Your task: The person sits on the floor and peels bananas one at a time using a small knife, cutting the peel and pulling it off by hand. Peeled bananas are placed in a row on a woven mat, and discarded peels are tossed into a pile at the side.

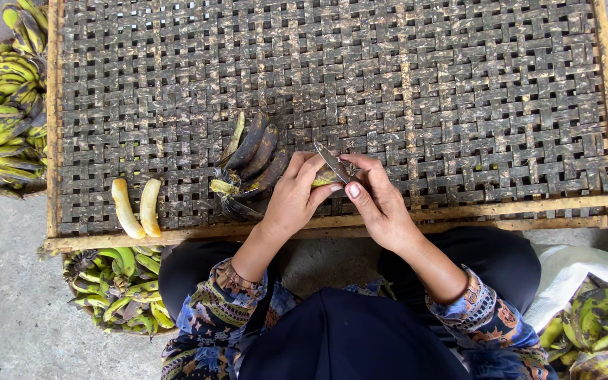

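My left hand (293,197) grips a dark, overripe bunch of bananas (251,165) by one banana over the near edge of a woven bamboo tray (459,84). My right hand (378,200) holds a small knife (332,162), its blade laid against the banana in my left fingers. Two peeled pale-yellow bananas (136,207) lie side by side on the tray, to the left of the bunch.
A heap of green-and-black bananas (5,105) fills a basket at the far left. Another basket of green bananas (121,288) sits under the tray's near-left corner. Banana peels (599,324) lie on a white sack at the lower right. Bare concrete floor surrounds everything.
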